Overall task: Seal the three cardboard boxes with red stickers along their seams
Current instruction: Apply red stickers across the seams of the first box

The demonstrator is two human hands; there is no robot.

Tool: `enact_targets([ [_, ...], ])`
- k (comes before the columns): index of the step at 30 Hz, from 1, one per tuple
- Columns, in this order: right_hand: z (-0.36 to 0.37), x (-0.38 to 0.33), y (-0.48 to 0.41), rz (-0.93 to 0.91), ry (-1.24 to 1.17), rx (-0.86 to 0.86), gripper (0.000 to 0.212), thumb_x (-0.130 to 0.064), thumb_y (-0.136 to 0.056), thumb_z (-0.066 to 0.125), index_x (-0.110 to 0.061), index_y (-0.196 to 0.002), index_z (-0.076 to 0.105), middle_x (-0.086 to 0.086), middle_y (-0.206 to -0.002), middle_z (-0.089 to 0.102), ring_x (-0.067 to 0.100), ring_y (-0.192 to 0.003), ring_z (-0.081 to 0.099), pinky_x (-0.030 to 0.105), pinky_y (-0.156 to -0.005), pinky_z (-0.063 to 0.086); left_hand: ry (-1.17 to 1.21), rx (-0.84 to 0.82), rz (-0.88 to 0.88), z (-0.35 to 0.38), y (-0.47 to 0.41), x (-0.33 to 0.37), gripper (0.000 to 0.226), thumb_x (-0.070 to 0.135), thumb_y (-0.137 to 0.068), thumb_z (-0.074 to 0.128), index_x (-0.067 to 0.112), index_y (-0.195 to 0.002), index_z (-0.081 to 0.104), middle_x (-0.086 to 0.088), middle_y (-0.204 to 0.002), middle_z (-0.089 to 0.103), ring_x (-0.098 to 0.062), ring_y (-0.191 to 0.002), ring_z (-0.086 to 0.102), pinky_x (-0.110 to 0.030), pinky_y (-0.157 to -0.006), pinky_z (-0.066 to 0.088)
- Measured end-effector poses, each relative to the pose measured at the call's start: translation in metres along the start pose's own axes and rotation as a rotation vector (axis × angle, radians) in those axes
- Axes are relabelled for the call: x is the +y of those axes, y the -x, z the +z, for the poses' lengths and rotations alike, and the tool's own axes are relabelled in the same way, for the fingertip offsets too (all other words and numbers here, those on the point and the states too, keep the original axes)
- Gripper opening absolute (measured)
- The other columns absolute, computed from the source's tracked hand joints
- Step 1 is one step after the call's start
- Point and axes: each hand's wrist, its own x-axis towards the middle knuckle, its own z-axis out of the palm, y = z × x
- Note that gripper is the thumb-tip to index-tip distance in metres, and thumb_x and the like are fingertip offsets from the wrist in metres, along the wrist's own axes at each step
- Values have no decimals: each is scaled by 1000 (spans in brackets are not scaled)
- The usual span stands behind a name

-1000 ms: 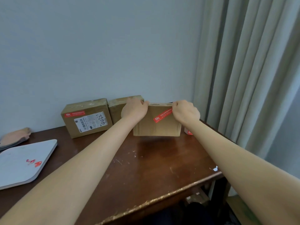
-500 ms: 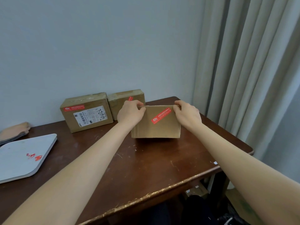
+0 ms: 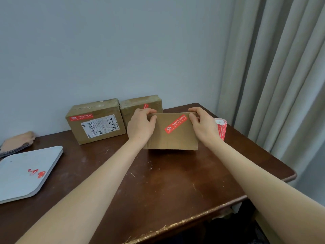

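A plain cardboard box (image 3: 175, 138) stands on its edge on the dark wooden table (image 3: 158, 187), with a red sticker (image 3: 175, 124) slanting across its near face. My left hand (image 3: 140, 126) grips its upper left corner and my right hand (image 3: 204, 125) grips its upper right corner. Behind it, against the wall, sit a box with a shipping label and a red sticker (image 3: 95, 120) and a smaller taped box (image 3: 140, 104) with a red sticker, partly hidden by my left hand. A roll of red stickers (image 3: 221, 128) stands just right of my right hand.
A grey board (image 3: 22, 173) with red sticker scraps lies at the table's left. A tan cloth item (image 3: 17, 141) lies behind it. Curtains (image 3: 274, 76) hang at the right beyond the table's corner. The table's chipped front edge (image 3: 175, 224) runs below my forearms.
The view has tilted down, so the boxes sit lower in frame. The held box has come slightly nearer and lower onto the table. The sticker roll, hidden before, now shows beside my right hand.
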Motion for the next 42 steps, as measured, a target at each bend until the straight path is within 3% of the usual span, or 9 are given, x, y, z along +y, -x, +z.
enact_targets([
  [3,2,1,-2,-32,11,3,29,-29,-100,40,-22,-125,55,-3,-123,58,14,-111,54,33,-91,44,-26,15,25,4,0,-3,26,30,-92,51,30,-116,61,4,-123,54,-15,-108,49,-27,-74,39],
  [5,3,2,-4,-41,26,2,28,-29,-101,40,-23,-123,56,-3,-121,58,14,-109,54,33,-88,45,-88,50,119,7,0,-5,28,27,-91,54,25,-117,62,3,-121,56,-18,-120,44,-30,-88,41],
  [9,5,3,-6,-60,40,7,27,-29,-101,39,-24,-121,56,-3,-119,59,14,-105,55,36,-86,46,-83,126,362,9,-2,3,30,18,-86,61,18,-116,64,1,-118,60,-19,-117,50,-35,-102,38],
  [12,5,5,-8,-65,31,6,26,-27,-101,39,-25,-120,56,-4,-117,59,13,-104,54,36,-86,46,-78,107,356,10,-3,5,35,19,-87,61,17,-122,60,1,-122,58,-17,-120,47,-32,-104,37],
  [15,5,6,-11,-65,35,6,25,-27,-101,39,-25,-119,57,-4,-117,60,14,-105,55,38,-87,46,-90,31,312,8,-5,1,35,24,-90,57,21,-125,58,3,-124,56,-15,-119,47,-32,-102,38],
  [21,4,2,-18,-74,136,20,26,-26,-98,46,-23,-121,58,-1,-121,57,19,-110,53,35,-85,44,-129,-68,266,6,-8,-1,32,32,-91,57,30,-123,59,8,-117,59,-12,-112,50,-21,-81,36],
  [24,2,0,-15,-135,288,124,31,-27,-93,58,-21,-123,59,3,-118,51,21,-114,46,34,-83,44,-128,-59,253,7,-9,-1,32,32,-91,57,31,-122,60,9,-116,59,-12,-111,51,-23,-79,38],
  [28,6,-1,-9,-237,294,181,28,-26,-88,65,-16,-114,66,4,-107,52,21,-104,50,30,-72,43,-127,-53,248,8,-9,0,31,32,-91,58,31,-122,60,8,-115,60,-13,-111,51,-22,-78,37],
  [42,17,-1,-7,-296,277,292,18,-23,-85,69,-16,-100,73,3,-95,59,22,-94,54,29,-63,40,-122,-56,254,8,-8,-1,30,31,-90,58,29,-120,61,6,-113,60,-14,-107,52,-23,-77,37],
])
